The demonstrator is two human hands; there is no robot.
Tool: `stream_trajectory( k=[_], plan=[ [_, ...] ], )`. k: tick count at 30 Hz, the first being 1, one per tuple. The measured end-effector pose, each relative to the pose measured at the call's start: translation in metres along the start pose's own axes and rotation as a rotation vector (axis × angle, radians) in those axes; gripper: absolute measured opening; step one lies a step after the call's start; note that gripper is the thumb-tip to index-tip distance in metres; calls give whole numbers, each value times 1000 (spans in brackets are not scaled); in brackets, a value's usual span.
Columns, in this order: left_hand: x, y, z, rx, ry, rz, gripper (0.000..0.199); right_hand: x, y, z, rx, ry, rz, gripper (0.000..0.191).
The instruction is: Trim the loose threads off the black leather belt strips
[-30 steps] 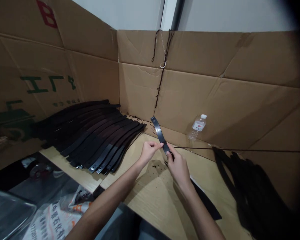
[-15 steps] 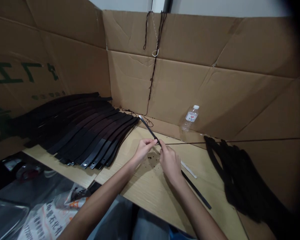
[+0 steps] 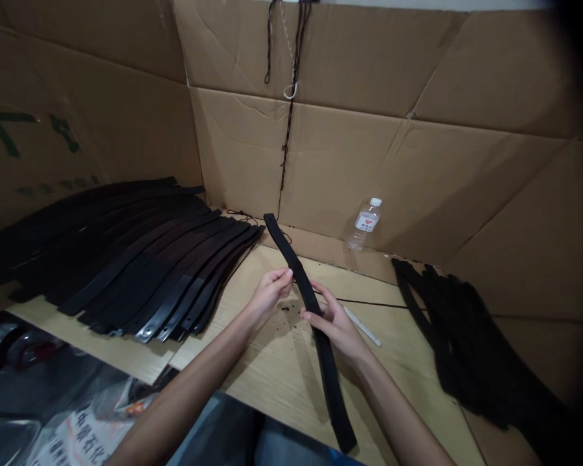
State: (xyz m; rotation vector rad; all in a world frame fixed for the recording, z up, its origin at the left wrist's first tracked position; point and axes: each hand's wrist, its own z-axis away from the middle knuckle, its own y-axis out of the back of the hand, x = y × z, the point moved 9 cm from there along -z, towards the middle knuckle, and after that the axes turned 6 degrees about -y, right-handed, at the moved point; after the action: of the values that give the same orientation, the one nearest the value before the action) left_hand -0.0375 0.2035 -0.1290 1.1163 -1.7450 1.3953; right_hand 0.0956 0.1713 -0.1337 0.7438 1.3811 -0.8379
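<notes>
A long, slightly curved black strip (image 3: 324, 349) is held slantwise above the table, its broad face turned up and a small hole near its far end. My right hand (image 3: 334, 323) grips the strip around its middle, thumb on top and fingers along the far side. At the strip's left edge, my left hand (image 3: 273, 289) is closed in a pinch on what looks like dark cord, though the fingertips hide most of it. A thin dark cord (image 3: 374, 303) runs from the strip toward the right. Slight wrapping shows on the strip near the left fingertips.
Many black strips (image 3: 140, 259) lie overlapped on the left. A dark bundle (image 3: 461, 343) lies on the right. A clear bottle (image 3: 364, 226) stands by the cardboard wall (image 3: 340, 155), where cords (image 3: 287, 129) hang. On the wooden table (image 3: 282, 369) are a white strip (image 3: 363, 327) and dark crumbs.
The strip has been turned from edge-on to broad face up. My right hand has opened its grip around it and shifted slightly lower; my left hand has moved a little left. The view has tilted down.
</notes>
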Motion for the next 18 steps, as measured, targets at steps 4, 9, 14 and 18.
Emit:
stream_trajectory(
  k=[4,9,14,18],
  plan=[
    [11,4,-7,28,0,103,39,9,3,12,-72,-117,-213,80],
    [13,18,-8,56,-14,23,43,22,8,14,-128,-202,-299,75],
    [6,28,-4,121,-17,-55,47,36,11,12,-113,-192,-281,77],
    [7,33,-2,187,-26,-117,43,41,11,13,-90,-152,-261,75]
  ],
)
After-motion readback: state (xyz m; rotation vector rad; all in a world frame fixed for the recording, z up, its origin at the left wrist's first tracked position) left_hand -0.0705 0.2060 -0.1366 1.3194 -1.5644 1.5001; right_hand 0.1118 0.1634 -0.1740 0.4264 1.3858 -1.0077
